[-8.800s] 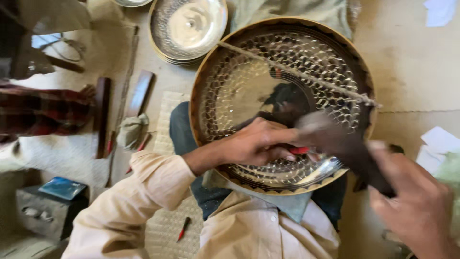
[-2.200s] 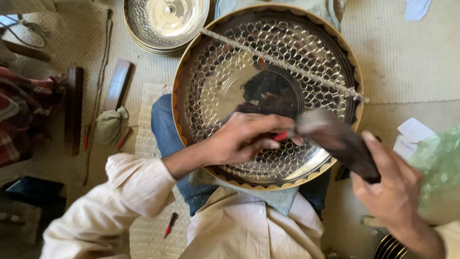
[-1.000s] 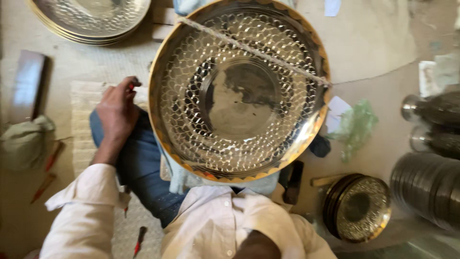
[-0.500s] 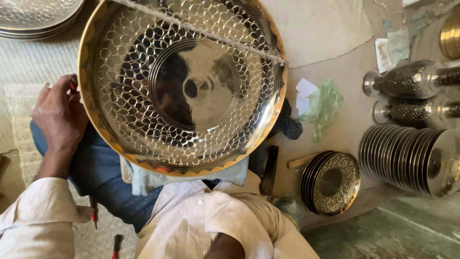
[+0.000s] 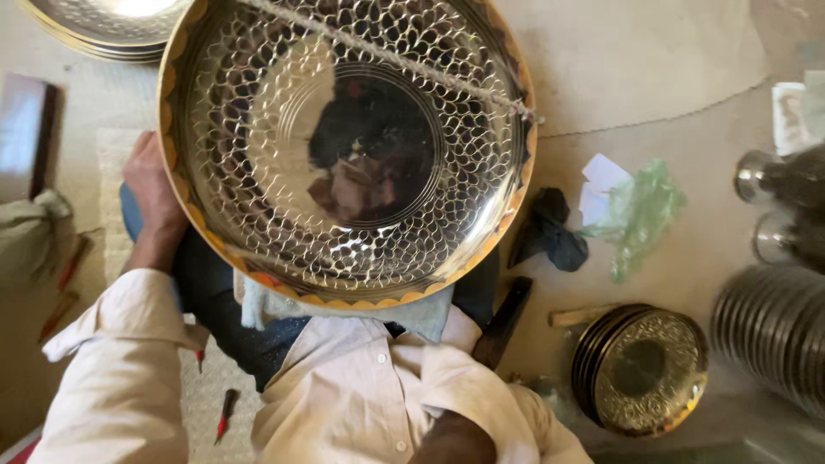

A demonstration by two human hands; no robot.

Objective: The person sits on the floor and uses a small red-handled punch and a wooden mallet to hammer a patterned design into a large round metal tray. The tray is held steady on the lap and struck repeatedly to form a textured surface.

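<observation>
Tray (image 5: pixel 258 180) on lap, big, shiny, hard metal | likely heavy and slippery (best held at the gold rim) | left hand (image 5: pixel 155 202) curled on left rim | right hand out of sight

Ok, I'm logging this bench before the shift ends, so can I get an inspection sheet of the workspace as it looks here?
Surface: beige floor mat, dusty, worked on at floor level.
Job's things: large hammered metal tray with gold rim on the lap, a cord stretched across it, a cloth under its near edge.
Clutter: dark rag, green plastic bag, paper scraps, red-handled tools, dark wooden block.
Hands: left hand on the tray's left rim; right hand not seen.
Cables: nothing seen.
Surroundings: stack of small engraved plates, ribbed stack of plates, metal vessels, more trays.
</observation>
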